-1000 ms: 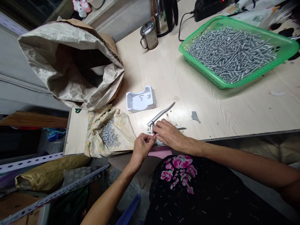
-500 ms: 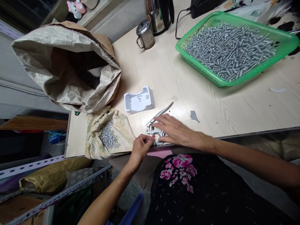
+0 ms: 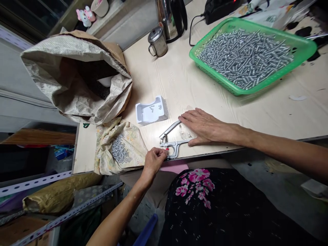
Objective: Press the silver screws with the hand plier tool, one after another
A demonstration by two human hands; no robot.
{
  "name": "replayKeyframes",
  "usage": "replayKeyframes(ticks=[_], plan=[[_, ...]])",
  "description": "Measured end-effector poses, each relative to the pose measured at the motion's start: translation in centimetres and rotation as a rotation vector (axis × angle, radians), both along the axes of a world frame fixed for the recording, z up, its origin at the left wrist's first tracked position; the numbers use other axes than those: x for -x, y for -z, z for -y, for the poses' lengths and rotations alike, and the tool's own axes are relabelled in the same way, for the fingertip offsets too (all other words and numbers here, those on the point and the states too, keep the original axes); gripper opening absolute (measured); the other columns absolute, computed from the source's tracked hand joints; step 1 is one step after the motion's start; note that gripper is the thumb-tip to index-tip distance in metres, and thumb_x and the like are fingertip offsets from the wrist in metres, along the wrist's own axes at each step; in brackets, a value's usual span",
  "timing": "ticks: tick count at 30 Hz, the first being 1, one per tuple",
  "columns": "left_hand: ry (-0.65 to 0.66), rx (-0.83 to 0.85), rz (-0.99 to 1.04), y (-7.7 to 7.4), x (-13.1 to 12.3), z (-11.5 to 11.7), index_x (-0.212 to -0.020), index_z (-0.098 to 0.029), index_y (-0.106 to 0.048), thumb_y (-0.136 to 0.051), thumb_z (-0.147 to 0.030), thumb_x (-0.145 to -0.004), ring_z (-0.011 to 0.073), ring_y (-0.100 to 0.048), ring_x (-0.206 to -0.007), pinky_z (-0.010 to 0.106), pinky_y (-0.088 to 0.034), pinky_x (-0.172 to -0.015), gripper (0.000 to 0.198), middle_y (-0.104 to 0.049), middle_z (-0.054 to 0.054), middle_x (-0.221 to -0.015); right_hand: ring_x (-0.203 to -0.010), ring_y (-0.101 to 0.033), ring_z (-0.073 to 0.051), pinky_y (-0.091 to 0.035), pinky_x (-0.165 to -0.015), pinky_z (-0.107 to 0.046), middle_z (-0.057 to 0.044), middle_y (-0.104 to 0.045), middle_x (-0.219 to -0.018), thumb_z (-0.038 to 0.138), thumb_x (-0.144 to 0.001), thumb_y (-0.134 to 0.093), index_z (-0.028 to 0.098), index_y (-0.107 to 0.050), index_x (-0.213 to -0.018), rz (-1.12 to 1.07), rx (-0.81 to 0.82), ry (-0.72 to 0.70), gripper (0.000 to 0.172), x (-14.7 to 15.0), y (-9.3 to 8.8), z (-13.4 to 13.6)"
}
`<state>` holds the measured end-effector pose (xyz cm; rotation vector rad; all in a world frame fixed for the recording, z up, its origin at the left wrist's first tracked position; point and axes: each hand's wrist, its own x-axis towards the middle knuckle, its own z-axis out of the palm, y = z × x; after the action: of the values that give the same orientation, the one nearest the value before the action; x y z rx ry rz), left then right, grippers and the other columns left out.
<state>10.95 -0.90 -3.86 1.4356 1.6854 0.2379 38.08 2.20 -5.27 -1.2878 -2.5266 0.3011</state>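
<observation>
Metal hand-press pliers [image 3: 176, 145] with a coil spring and a red part at the jaw lie at the table's front edge, handles spread apart. My right hand [image 3: 205, 127] spans the handles, fingers over the end of the upper one and thumb by the lower one. Beside the jaw, my left hand [image 3: 153, 162] is closed in a pinch; what is between its fingertips is too small to make out. Small metal springs [image 3: 120, 150] lie heaped on a floral cloth [image 3: 135, 136] left of that hand. Behind the pliers sits a white plastic tray [image 3: 147, 118] with several metal pieces.
A green basket [image 3: 217, 80] full of metal springs stands at the right. At the left is a large open paper sack [image 3: 77, 109]. A metal mug [image 3: 158, 44] and a kettle [image 3: 170, 20] stand at the back. The table edge [image 3: 217, 153] runs before my lap.
My right hand has moved right and outward, from over the pliers' body to their handle ends. My left hand stays pinched at the jaw. The view has shifted slightly.
</observation>
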Motion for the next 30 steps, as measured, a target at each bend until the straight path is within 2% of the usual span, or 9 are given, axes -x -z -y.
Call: replayKeyframes(ticks=[4, 8, 11, 13, 15, 19, 25, 27, 30], plan=[[0.050, -0.022, -0.049, -0.5, 0.1, 0.3, -0.069, -0.014, -0.070, -0.066, -0.042, -0.075, 0.0151, -0.055, -0.059, 0.025, -0.040, -0.056, 0.029, -0.059, 0.000, -0.062, -0.102, -0.051, -0.032, -0.040, -0.090, -0.046, -0.015, -0.062, -0.110, 0.057, -0.066, -0.079, 0.014, -0.056, -0.116, 0.077, -0.004, -0.008, 0.070, 0.1, -0.7, -0.2], [0.210, -0.384, -0.199, -1.6, -0.9, 1.3, -0.088, -0.015, -0.070, -0.063, -0.037, -0.086, 0.0204, -0.062, -0.080, 0.032, -0.050, -0.075, 0.023, -0.063, 0.007, -0.086, -0.096, -0.051, -0.028, -0.041, -0.083, -0.040, -0.012, -0.062, -0.104, 0.047, -0.078, -0.074, 0.015, -0.058, -0.106, 0.096, 0.008, -0.034, 0.045, 0.2, -1.5, 0.3], [0.438, -0.654, -0.286, -1.9, -2.8, 0.9, -0.117, -0.017, -0.062, -0.063, -0.034, -0.089, 0.0281, -0.057, -0.108, 0.043, -0.049, -0.093, 0.033, -0.061, 0.014, -0.115, -0.093, -0.052, -0.025, -0.041, -0.079, -0.036, -0.011, -0.061, -0.101, 0.037, -0.085, -0.068, 0.015, -0.059, -0.101, 0.068, 0.049, -0.047, 0.029, 0.3, -1.9, 0.9], [0.625, -0.711, -0.276, -1.6, -4.4, -0.3, -0.131, -0.016, -0.052, -0.066, -0.035, -0.088, 0.0320, -0.049, -0.123, 0.048, -0.045, -0.102, 0.049, -0.055, 0.018, -0.133, -0.093, -0.052, -0.024, -0.041, -0.079, -0.035, -0.011, -0.061, -0.101, 0.034, -0.087, -0.066, 0.014, -0.058, -0.104, 0.043, 0.066, -0.038, 0.027, 0.4, -2.0, 1.3], [0.785, -0.700, -0.240, -1.1, -5.6, -1.9, -0.139, -0.015, -0.042, -0.068, -0.033, -0.086, 0.0328, -0.044, -0.129, 0.050, -0.043, -0.106, 0.062, -0.049, 0.019, -0.142, -0.094, -0.052, -0.025, -0.042, -0.080, -0.036, -0.012, -0.061, -0.103, 0.037, -0.085, -0.068, 0.013, -0.057, -0.109, 0.023, 0.079, -0.023, 0.036, 0.3, -2.0, 1.5], [0.915, -0.608, -0.235, -0.8, -6.7, -4.3, -0.142, -0.012, -0.039, -0.071, -0.030, -0.084, 0.0306, -0.050, -0.116, 0.048, -0.046, -0.100, 0.069, -0.054, 0.017, -0.135, -0.095, -0.052, -0.027, -0.042, -0.078, -0.036, -0.013, -0.060, -0.107, 0.042, -0.074, -0.079, 0.011, -0.056, -0.113, 0.055, 0.105, 0.067, 0.055, -0.2, -1.9, 1.6], [0.887, -0.572, -0.223, -1.1, -6.8, -4.2, -0.117, -0.015, -0.061, -0.067, -0.029, -0.088, 0.0258, -0.052, -0.098, 0.039, -0.050, -0.086, 0.033, -0.064, 0.009, -0.105, -0.086, -0.051, -0.022, -0.037, -0.073, -0.033, -0.008, -0.061, -0.090, 0.030, -0.090, -0.063, 0.016, -0.059, -0.088, 0.058, 0.035, 0.045, 0.015, -0.2, -1.4, 2.2], [0.892, -0.588, -0.248, -0.9, -6.8, -3.8, -0.109, -0.016, -0.064, -0.060, -0.029, -0.093, 0.0250, -0.052, -0.094, 0.039, -0.049, -0.082, 0.021, -0.064, 0.008, -0.097, -0.081, -0.050, -0.020, -0.035, -0.070, -0.033, -0.006, -0.060, -0.084, 0.024, -0.094, -0.055, 0.017, -0.059, -0.085, 0.027, 0.016, 0.032, 0.012, 0.2, -0.9, 2.6], [0.910, -0.610, -0.296, -0.3, -6.9, -3.4, -0.103, -0.017, -0.066, -0.053, -0.029, -0.096, 0.0245, -0.053, -0.090, 0.039, -0.048, -0.079, 0.019, -0.064, 0.008, -0.091, -0.076, -0.048, -0.019, -0.033, -0.068, -0.033, -0.005, -0.058, -0.079, 0.014, -0.096, -0.045, 0.018, -0.058, -0.082, 0.020, -0.036, 0.029, 0.019, 0.9, -0.2, 3.3]])
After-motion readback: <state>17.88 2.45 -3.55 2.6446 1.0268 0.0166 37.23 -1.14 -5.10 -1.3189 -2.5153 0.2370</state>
